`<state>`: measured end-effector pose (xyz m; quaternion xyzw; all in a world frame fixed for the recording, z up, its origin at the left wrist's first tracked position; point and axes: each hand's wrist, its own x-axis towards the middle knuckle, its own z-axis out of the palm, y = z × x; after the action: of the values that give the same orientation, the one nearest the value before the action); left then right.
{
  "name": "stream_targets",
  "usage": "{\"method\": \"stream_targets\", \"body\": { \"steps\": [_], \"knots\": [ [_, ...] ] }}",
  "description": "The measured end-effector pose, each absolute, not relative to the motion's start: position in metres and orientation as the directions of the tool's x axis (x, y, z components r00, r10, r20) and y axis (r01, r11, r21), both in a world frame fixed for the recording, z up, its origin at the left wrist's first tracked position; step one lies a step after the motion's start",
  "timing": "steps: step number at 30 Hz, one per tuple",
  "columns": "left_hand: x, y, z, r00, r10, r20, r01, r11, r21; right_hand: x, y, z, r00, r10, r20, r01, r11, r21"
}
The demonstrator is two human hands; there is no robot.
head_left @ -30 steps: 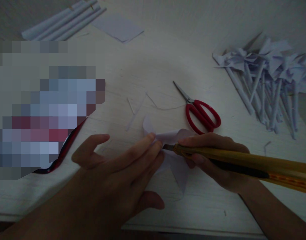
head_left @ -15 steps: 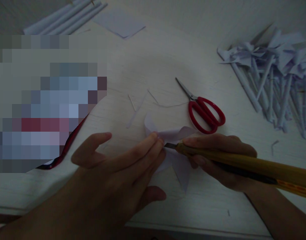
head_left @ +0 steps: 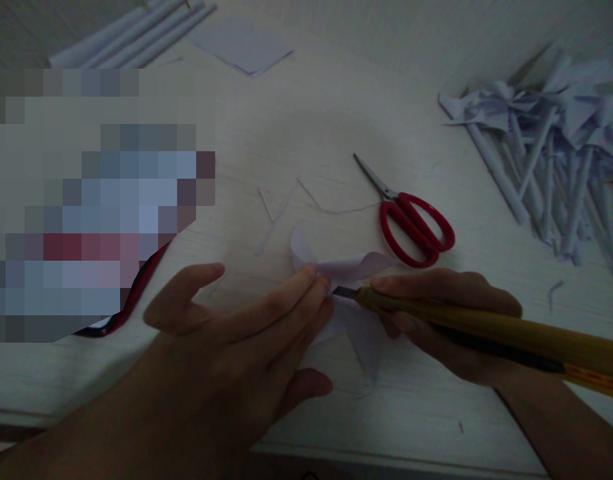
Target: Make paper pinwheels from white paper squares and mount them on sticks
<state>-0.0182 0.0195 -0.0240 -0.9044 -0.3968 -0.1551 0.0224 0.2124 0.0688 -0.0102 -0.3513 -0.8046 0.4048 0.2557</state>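
Note:
A white folded-paper pinwheel (head_left: pixel 363 337) lies on the table with its points spread and curled. My left hand (head_left: pixel 246 347) rests over its left side, three fingers stretched out and their tips pressing near its centre, thumb and little finger held apart. A yellow utility knife (head_left: pixel 466 320) is gripped in my right hand (head_left: pixel 451 300). Its short dark blade points left and sits close to my left fingertips, over the paper's middle; whether it touches the paper, I cannot tell. My fingers hide part of the pinwheel's centre.
Red-handled scissors (head_left: pixel 416 227) lie just beyond the pinwheel. Several finished paper pinwheels on rolled sticks (head_left: pixel 546 140) are heaped at right. Paper rolls (head_left: pixel 136 33) and a paper sheet (head_left: pixel 241 43) lie at the back. Thin paper scraps (head_left: pixel 276 217) are scattered about. A blurred-out item with a red edge (head_left: pixel 146 280) sits left.
Almost nothing differs. The view has shifted slightly; the knife blade sits a touch farther right from my left fingertips.

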Motion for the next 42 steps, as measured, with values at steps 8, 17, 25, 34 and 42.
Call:
{"method": "stream_targets", "body": {
  "steps": [8, 17, 25, 34, 42],
  "knots": [
    [-0.02, 0.019, -0.024, 0.64, 0.707, 0.301, 0.719, -0.689, 0.091, 0.213, 0.067, -0.013, -0.573, 0.812, 0.108, 0.341, 0.356, -0.87],
    [-0.022, 0.017, -0.026, 0.649, 0.705, 0.284, 0.715, -0.693, 0.087, 0.207, 0.068, -0.011, -0.52, 0.847, 0.104, 0.325, 0.31, -0.894],
    [-0.021, 0.016, -0.025, 0.659, 0.696, 0.285, 0.713, -0.699, 0.061, 0.204, 0.068, -0.009, -0.507, 0.857, 0.093, 0.361, 0.31, -0.88],
    [-0.024, 0.013, -0.029, 0.67, 0.691, 0.272, 0.707, -0.706, 0.054, 0.207, 0.068, -0.01, -0.565, 0.817, 0.118, 0.385, 0.387, -0.838],
    [-0.021, 0.014, -0.024, 0.671, 0.689, 0.275, 0.705, -0.707, 0.054, 0.212, 0.069, -0.009, -0.618, 0.777, 0.118, 0.377, 0.425, -0.823]
  ]
}}
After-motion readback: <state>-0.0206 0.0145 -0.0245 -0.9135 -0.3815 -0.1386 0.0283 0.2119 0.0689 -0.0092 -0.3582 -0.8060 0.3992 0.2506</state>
